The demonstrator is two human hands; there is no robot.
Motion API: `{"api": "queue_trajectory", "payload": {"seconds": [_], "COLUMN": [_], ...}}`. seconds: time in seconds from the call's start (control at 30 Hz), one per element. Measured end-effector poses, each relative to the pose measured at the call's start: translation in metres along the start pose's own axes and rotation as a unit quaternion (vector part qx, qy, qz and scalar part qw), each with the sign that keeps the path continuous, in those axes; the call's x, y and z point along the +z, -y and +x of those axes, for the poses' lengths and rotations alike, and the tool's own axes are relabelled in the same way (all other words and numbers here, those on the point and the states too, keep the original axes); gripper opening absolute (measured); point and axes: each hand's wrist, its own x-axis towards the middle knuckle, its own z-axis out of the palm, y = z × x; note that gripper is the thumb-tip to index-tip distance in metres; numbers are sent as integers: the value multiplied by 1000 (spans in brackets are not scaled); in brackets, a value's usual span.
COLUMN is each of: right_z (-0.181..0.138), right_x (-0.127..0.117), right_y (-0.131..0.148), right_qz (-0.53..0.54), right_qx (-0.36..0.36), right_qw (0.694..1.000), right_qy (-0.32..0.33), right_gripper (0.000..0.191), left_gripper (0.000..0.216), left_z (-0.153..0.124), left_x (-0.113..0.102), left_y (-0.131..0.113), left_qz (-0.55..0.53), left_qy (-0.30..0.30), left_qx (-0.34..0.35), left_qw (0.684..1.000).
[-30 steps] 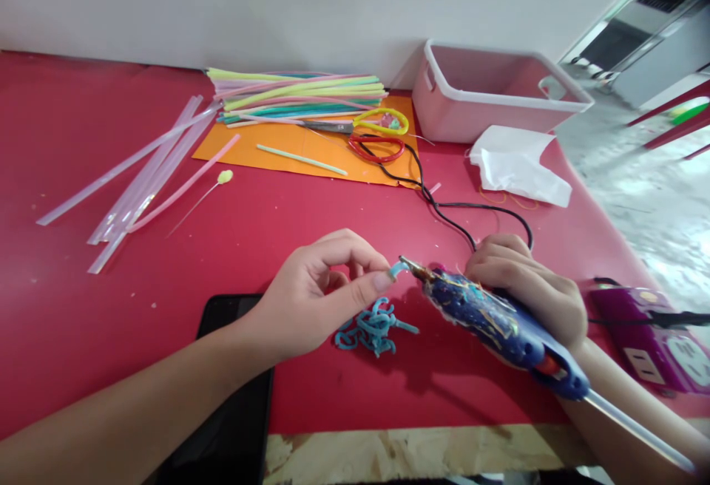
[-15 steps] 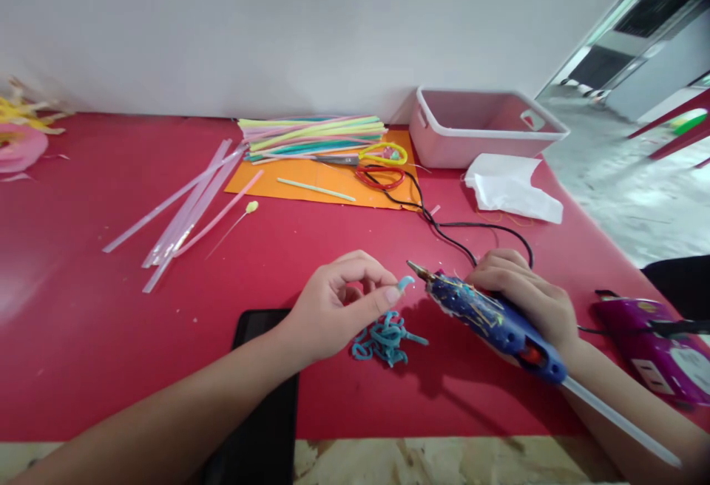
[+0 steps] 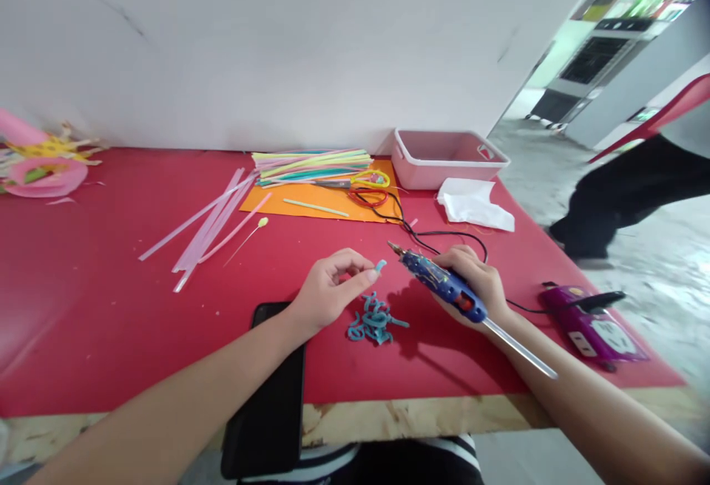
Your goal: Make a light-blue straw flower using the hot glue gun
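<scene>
Between the thumb and fingertips of my left hand [image 3: 333, 289] is a short curled piece of blue pipe cleaner [image 3: 380, 265]. My right hand [image 3: 477, 282] grips a blue glue gun [image 3: 438, 279], its metal nozzle pointing left toward that piece, a small gap apart. A clear glue stick [image 3: 521, 348] sticks out of the gun's rear. Below, on the red table, lies a small pile of curled blue pipe cleaner pieces [image 3: 374, 320]. A black phone-like slab [image 3: 269, 396] lies under my left forearm, over the table's front edge.
Behind are an orange sheet [image 3: 310, 205], a bundle of pipe cleaners [image 3: 310, 165], scissors [image 3: 370, 182], a pink basket [image 3: 444, 171] and white tissue [image 3: 477, 204]. Pink strips [image 3: 214, 222] lie left. A black cord runs near the gun; a purple power box [image 3: 593, 326] sits right. A person's dark-clad leg [image 3: 632, 189] shows beyond.
The camera view has shifted and pulled back, showing more of the table's front edge. A person's leg has appeared at the right. Both hands keep their holds, the nozzle still near the blue piece.
</scene>
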Motion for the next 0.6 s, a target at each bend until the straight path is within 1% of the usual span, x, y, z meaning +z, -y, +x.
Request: {"api": "queue_trajectory", "payload": {"seconds": [0.2, 0.37, 0.6], "right_z": [0, 2, 3], "right_x": [1, 7, 13], "right_y": [-4, -3, 0], "right_qz": [-7, -1, 20], "right_qx": [26, 53, 48], "right_qw": [999, 998, 998], "right_qy": [-20, -35, -25], "right_gripper": [23, 18, 19], "left_gripper": [25, 33, 33], "left_z": [-2, -1, -1], "left_x": [1, 0, -1], "left_y": [-3, -3, -5], "left_qz": [-19, -39, -41], "left_qy": [-21, -34, -45], "left_qx": [-13, -29, -54], "left_qw": [1000, 998, 997]}}
